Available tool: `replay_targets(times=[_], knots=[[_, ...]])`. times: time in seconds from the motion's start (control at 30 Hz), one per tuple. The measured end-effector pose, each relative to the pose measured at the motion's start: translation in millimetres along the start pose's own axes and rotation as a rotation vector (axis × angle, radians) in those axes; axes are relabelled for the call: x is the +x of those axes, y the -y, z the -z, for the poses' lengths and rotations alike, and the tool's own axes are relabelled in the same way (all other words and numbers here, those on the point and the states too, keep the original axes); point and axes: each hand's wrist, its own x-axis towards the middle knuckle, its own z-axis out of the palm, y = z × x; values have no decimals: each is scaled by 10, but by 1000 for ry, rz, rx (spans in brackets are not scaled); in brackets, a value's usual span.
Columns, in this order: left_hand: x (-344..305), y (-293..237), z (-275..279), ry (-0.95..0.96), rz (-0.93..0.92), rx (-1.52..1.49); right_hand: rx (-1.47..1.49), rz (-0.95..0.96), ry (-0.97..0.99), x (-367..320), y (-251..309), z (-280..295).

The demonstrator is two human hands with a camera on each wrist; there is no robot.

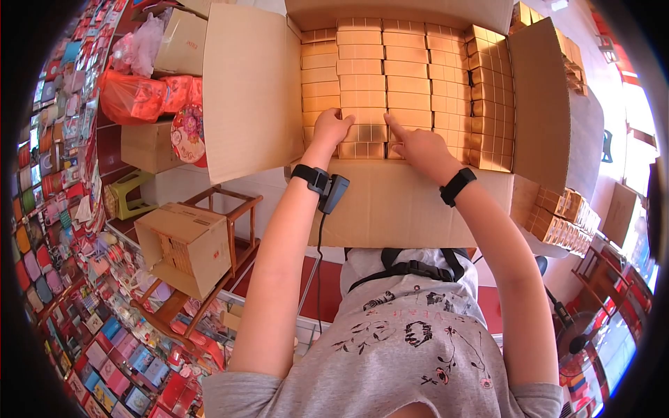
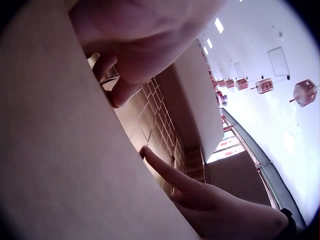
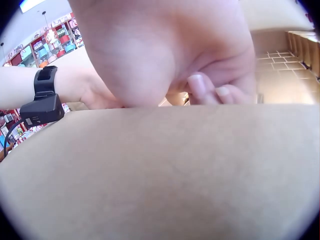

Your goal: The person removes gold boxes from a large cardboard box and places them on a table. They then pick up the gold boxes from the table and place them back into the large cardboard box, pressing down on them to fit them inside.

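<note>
Rows of shiny gold boxes (image 1: 362, 66) fill a large open cardboard carton (image 1: 390, 209) in front of the person. In the head view the left hand (image 1: 333, 129) reaches over the near wall, its fingertips at the left end of a box in the second column. The right hand (image 1: 421, 148) extends its index finger to that column's right edge, its other fingers bent beneath. In the left wrist view, fingertips of the left hand (image 2: 145, 40) reach down to the box tops. The right wrist view shows bent fingers of the right hand (image 3: 165, 50); the carton wall hides their tips.
Carton flaps stand out at left (image 1: 244, 90) and right (image 1: 547, 104). A smaller cardboard box (image 1: 185, 244) rests on a wooden chair at left, near a green stool (image 1: 129, 191). More gold boxes (image 1: 564, 216) are stacked at right. Shelves of small goods (image 1: 104, 348) line the far left.
</note>
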Motion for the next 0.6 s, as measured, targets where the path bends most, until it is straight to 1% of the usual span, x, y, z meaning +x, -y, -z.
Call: replay_targets(times=[0.07, 0.13, 0.23, 0.27, 0.33, 0.37, 0.43, 0.5, 0.53, 0.6], knots=[[19, 38, -10, -19, -1, -10, 7, 13, -8, -2, 8, 5], [80, 110, -37, -38, -3, -22, -20, 3, 22, -3, 27, 39], [121, 142, -35, -37, -1, 28, -9, -9, 52, 3, 21, 42], [107, 146, -51, -72, -8, 4, -8, -12, 50, 1, 9, 37], [93, 113, -60, -103, -20, -18, 61, 16, 52, -1, -10, 40], [91, 96, -46, -71, 1, 17, 62, 14, 49, 3, -21, 47], [52, -29, 44, -41, 19, 54, 125, -10, 137, 13, -18, 142], [26, -188, 199, 202, 149, -122, 155, -12, 108, 7, -52, 229], [11, -262, 237, 204, 151, -122, 182, -13, 84, -2, -75, 274], [47, -358, 298, 8, 15, -256, 207, -20, 80, 18, -134, 399]])
